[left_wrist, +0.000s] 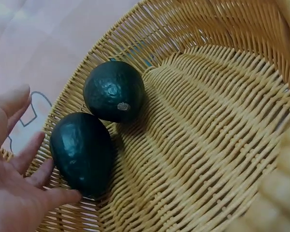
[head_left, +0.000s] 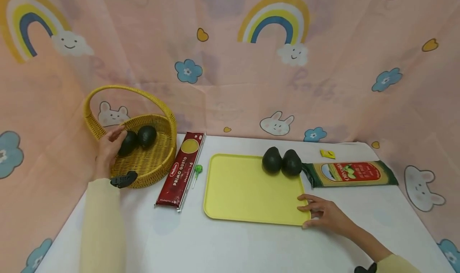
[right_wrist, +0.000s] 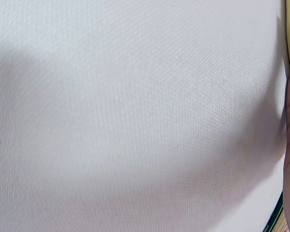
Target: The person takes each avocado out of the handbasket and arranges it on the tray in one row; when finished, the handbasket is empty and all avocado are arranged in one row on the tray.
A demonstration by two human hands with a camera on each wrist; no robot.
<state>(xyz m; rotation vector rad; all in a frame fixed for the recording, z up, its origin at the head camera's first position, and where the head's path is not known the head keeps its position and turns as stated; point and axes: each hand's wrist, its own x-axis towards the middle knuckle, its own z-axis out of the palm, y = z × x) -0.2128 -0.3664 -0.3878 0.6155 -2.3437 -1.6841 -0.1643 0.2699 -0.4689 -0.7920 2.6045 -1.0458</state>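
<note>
White table (head_left: 172, 241): two avocados (head_left: 147, 137) in basket (head_left: 152, 157), left grip (head_left: 109, 148) wide; two on tray (head_left: 248, 189) in right grip (head_left: 323, 214).

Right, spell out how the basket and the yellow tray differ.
The basket is rounded with raised walls; the tray is nearly flat and rectangular. The basket has an arched handle; the tray has none. The basket is visibly woven, while the tray looks smooth. Both are yellowish and rest on the white table.

At centre we could cross the tray (head_left: 248, 195); avocados (head_left: 272, 160) block its upper right corner, the right hand (head_left: 326, 214) its lower right.
</note>
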